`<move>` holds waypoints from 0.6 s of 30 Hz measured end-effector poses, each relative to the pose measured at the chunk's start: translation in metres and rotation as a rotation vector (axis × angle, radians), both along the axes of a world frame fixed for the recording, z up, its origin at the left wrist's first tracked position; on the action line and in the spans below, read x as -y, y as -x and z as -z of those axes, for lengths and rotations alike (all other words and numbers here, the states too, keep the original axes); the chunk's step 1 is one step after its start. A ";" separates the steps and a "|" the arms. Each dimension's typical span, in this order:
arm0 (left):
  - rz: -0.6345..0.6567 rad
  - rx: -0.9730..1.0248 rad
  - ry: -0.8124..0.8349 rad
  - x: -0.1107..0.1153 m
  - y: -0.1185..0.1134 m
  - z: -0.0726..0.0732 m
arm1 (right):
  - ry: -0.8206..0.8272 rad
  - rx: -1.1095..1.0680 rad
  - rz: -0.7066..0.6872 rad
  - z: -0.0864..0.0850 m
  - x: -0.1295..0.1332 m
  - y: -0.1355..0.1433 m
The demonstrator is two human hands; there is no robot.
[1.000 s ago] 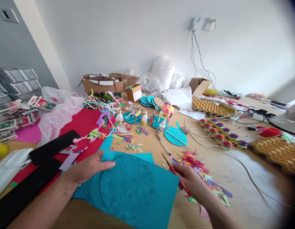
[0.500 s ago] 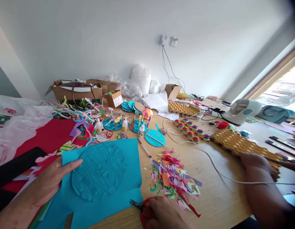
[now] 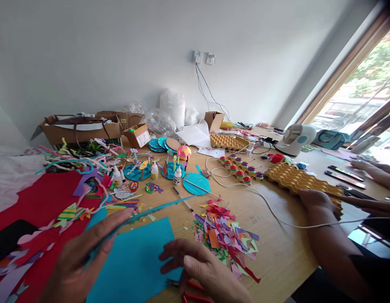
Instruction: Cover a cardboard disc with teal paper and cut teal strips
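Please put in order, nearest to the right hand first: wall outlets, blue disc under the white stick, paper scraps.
1. Paper scraps, beyond the right hand, slightly right.
2. Blue disc, farther out, left of most scraps.
3. Wall outlets, high at the back.

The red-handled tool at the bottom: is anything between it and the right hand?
Nothing visible. The right hand partly covers the red-handled tool; the paper scraps lie beyond them. Whether hand and tool touch, I can't tell.
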State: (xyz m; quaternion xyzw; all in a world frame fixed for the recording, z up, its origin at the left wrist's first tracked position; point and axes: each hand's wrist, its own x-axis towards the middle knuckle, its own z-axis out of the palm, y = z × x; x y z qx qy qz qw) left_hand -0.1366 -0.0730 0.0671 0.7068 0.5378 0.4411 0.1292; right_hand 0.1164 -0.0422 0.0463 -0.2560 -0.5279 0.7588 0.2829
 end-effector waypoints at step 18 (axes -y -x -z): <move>0.195 -0.906 -0.406 0.001 -0.024 0.019 | 0.430 -0.352 0.558 0.002 -0.026 0.050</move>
